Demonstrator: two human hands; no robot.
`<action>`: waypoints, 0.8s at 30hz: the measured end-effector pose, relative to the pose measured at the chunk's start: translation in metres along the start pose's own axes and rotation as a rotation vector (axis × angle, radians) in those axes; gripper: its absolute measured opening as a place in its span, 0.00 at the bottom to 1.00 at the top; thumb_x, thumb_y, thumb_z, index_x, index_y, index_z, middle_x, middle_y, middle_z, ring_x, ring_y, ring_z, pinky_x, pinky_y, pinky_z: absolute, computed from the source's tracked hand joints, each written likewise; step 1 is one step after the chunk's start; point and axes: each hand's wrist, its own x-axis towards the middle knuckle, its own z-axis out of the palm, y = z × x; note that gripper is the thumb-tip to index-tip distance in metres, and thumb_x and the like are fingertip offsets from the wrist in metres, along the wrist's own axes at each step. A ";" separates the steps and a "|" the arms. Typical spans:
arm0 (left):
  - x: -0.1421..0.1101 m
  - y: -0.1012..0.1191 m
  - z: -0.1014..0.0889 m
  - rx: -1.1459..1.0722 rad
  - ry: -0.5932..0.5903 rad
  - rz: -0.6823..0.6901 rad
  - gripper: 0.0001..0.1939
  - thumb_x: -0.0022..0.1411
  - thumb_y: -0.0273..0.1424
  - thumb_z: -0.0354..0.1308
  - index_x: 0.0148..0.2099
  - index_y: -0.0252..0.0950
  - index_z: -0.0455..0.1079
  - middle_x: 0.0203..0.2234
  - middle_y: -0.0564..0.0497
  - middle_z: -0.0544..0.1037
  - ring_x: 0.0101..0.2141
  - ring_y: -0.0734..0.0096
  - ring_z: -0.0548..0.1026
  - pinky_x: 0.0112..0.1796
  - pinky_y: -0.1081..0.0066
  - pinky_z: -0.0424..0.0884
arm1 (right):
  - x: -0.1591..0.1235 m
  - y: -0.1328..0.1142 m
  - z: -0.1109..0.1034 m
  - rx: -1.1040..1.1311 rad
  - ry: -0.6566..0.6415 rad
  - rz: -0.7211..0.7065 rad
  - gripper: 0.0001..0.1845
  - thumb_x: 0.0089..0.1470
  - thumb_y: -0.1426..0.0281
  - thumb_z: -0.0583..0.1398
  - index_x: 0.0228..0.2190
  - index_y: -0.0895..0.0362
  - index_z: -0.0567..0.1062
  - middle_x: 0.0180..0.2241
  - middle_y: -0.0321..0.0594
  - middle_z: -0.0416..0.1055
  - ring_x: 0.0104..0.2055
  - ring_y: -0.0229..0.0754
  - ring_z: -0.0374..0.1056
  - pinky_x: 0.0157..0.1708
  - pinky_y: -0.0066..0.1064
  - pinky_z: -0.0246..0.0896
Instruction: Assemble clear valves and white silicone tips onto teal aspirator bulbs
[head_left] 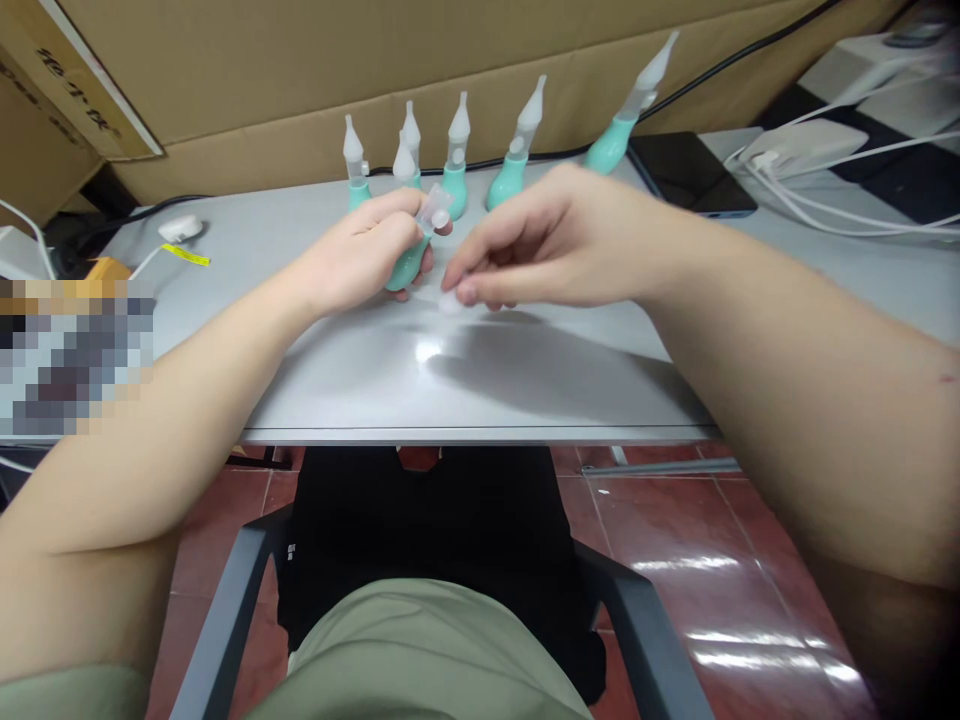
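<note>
The worktop [360, 385] is edged behind by cardboard [300, 75], the floor [660, 530] red-tiled; a green bulb [406, 268] is gripped by left fingers [401, 232], a whitish piece [450, 301] by right fingers [491, 288].

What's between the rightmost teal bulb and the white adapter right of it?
In the head view, a flat black device lies between bulb and adapter.

A green bulb [407, 264] is gripped by the left hand [367, 247], a whitish piece [450, 301] is pinched by the right hand [555, 245], and white-tipped bulbs [508, 184] are ranged behind
</note>
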 end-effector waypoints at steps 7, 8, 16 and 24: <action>-0.002 -0.019 -0.002 0.143 -0.024 0.176 0.11 0.88 0.40 0.68 0.48 0.43 0.78 0.35 0.50 0.79 0.33 0.64 0.78 0.35 0.63 0.76 | 0.014 0.014 -0.004 0.350 0.505 -0.084 0.09 0.62 0.71 0.87 0.33 0.49 0.96 0.35 0.40 0.89 0.36 0.41 0.83 0.34 0.31 0.84; -0.002 -0.022 -0.002 0.160 -0.033 0.215 0.15 0.89 0.46 0.69 0.48 0.44 0.78 0.34 0.51 0.79 0.32 0.64 0.77 0.35 0.63 0.75 | 0.016 0.016 -0.004 0.371 0.509 -0.065 0.10 0.62 0.71 0.87 0.33 0.50 0.95 0.36 0.40 0.90 0.37 0.42 0.84 0.35 0.32 0.86; -0.002 -0.014 0.005 0.123 -0.041 0.223 0.17 0.91 0.42 0.62 0.44 0.44 0.73 0.31 0.52 0.80 0.27 0.66 0.76 0.32 0.63 0.71 | 0.015 0.016 0.002 0.392 0.486 -0.024 0.11 0.66 0.78 0.82 0.34 0.51 0.95 0.36 0.40 0.91 0.37 0.42 0.86 0.41 0.33 0.89; 0.001 -0.013 0.003 0.220 -0.009 0.273 0.20 0.91 0.38 0.61 0.39 0.43 0.76 0.36 0.50 0.83 0.35 0.64 0.78 0.40 0.63 0.75 | 0.017 0.011 0.006 0.387 0.509 -0.003 0.16 0.67 0.81 0.77 0.32 0.47 0.95 0.35 0.36 0.91 0.36 0.41 0.86 0.42 0.31 0.91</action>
